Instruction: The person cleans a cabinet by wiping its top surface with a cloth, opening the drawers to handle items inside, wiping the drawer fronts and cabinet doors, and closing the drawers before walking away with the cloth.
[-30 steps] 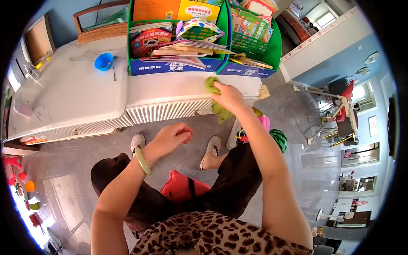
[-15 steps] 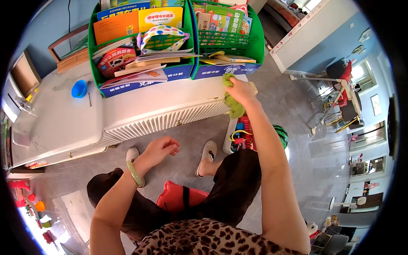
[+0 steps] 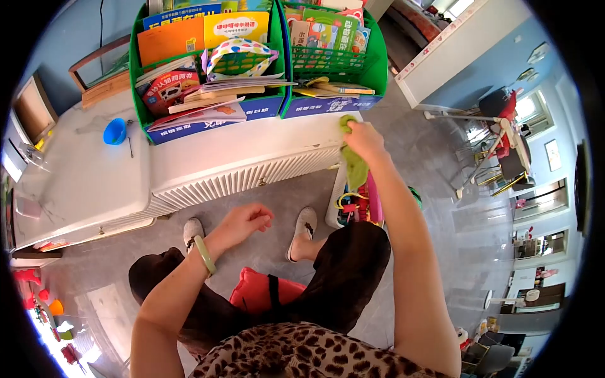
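My right hand [image 3: 365,140] grips a green cloth [image 3: 356,169] at the right end of the white cabinet [image 3: 239,142]. Part of the cloth lies along the cabinet's edge, and the rest hangs down over a bin of toys. My left hand [image 3: 242,225], with a pale green bangle [image 3: 204,254] on its wrist, hovers in front of the ribbed cabinet front. Its fingers are loosely curled, and nothing shows in them. Just behind the cloth stand two green book bins [image 3: 282,107] full of children's books.
A toy bin [image 3: 334,211] sits on the floor by my right knee. On the marble top at left are a blue bowl [image 3: 115,131] and a thin spoon-like utensil [image 3: 131,147]. A red cushion [image 3: 258,291] is between my legs. A high chair [image 3: 504,129] stands farther right.
My right hand has shifted slightly right with the cloth, which now hangs lower over the toy bin. My left hand has moved a little to the right.
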A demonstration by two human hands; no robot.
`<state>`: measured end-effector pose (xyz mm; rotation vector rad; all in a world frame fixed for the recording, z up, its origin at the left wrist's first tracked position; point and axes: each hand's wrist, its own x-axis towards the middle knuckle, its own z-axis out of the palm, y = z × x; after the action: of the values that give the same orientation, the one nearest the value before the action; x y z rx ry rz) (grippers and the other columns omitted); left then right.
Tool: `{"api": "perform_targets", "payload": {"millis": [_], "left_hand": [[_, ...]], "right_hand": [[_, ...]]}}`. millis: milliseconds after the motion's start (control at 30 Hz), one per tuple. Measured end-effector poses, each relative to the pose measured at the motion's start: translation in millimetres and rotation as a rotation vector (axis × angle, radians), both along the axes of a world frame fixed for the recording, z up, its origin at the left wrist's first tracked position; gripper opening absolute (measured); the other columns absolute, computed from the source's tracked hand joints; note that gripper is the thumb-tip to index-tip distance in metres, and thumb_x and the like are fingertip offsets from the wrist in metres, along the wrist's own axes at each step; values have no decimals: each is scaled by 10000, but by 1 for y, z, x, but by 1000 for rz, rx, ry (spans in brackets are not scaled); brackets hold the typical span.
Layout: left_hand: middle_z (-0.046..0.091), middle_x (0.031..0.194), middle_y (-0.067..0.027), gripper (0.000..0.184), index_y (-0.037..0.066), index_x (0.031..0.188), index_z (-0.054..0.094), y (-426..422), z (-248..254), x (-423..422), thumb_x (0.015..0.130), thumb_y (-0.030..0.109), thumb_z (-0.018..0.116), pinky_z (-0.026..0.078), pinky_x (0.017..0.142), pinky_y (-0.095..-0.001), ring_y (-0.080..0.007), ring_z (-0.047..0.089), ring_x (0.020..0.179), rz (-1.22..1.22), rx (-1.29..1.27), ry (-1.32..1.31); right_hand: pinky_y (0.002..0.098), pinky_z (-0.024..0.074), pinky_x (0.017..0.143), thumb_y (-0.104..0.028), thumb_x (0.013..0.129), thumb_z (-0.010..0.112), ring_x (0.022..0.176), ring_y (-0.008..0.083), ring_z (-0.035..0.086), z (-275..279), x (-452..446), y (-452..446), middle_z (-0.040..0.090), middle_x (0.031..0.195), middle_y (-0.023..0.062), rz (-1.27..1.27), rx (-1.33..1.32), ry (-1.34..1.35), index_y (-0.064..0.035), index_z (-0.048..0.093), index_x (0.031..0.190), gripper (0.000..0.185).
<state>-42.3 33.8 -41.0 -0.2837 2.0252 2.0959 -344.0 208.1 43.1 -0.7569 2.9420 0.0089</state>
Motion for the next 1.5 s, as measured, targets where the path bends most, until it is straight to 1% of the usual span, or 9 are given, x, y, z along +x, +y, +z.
{"api": "perform_targets", "payload": {"millis": [167,267,367,467,600,700,800,1333,1500], "left_hand": [[636,876,-73,194,-15,1018,589,-3,4,9,899,129,538,480,717,-262,-132,609,787,21,-12,-28],[635,871,-66,196,-17,1012,587,-6,7,8,900,136,539,477,713,-260,-129,607,776,36,-23,-12],[631,818,-56,179,3,1002,588,-3,-3,7,889,135,546,484,673,-255,-117,598,725,32,-7,19],[635,870,-64,199,-5,1028,580,0,3,8,901,142,539,477,715,-259,-125,604,776,-44,-60,16],[633,864,-64,194,1,1037,580,-2,-3,12,902,133,535,480,717,-259,-123,602,771,14,-36,-13],[632,862,-61,191,1,1033,582,-8,-4,10,901,131,537,480,717,-257,-119,599,766,50,-40,-17],[632,862,-61,190,1,1028,585,-7,-10,10,899,133,540,480,716,-254,-115,598,765,13,-66,1],[643,854,-67,206,21,1016,589,0,-7,1,888,178,550,487,715,-272,-132,612,776,36,-38,-3],[642,859,-75,210,22,1014,588,3,-2,2,884,183,551,486,728,-278,-139,615,787,-5,-66,18]], "right_hand": [[425,476,816,-317,806,525,966,311,600,-11,-26,-6,640,1025,125,-19,35,30,-151,606,1072,324],[425,475,815,-315,801,528,975,309,597,1,27,-8,635,1044,127,133,114,-71,-167,605,1085,329],[422,479,806,-316,798,533,960,310,602,-1,43,-2,634,1038,134,103,13,-52,-173,611,1074,321],[433,472,809,-314,800,514,958,317,599,2,11,-9,637,1009,138,41,48,-32,-172,577,1131,366],[439,477,792,-313,800,513,949,312,606,-13,-19,-19,647,991,125,-40,15,30,-165,592,1083,329],[437,478,788,-316,799,519,937,316,609,-16,12,-16,649,972,127,157,120,7,-164,596,1062,313],[432,477,788,-322,798,528,924,320,610,5,55,-17,650,959,129,113,82,-63,-165,598,1054,309],[399,447,899,-381,798,498,1089,271,562,-8,-64,6,594,1181,91,-95,134,-18,-220,563,1209,446],[405,449,894,-356,779,502,1066,295,569,-11,-83,13,600,1146,138,-138,103,-25,-151,572,1188,463]]}}
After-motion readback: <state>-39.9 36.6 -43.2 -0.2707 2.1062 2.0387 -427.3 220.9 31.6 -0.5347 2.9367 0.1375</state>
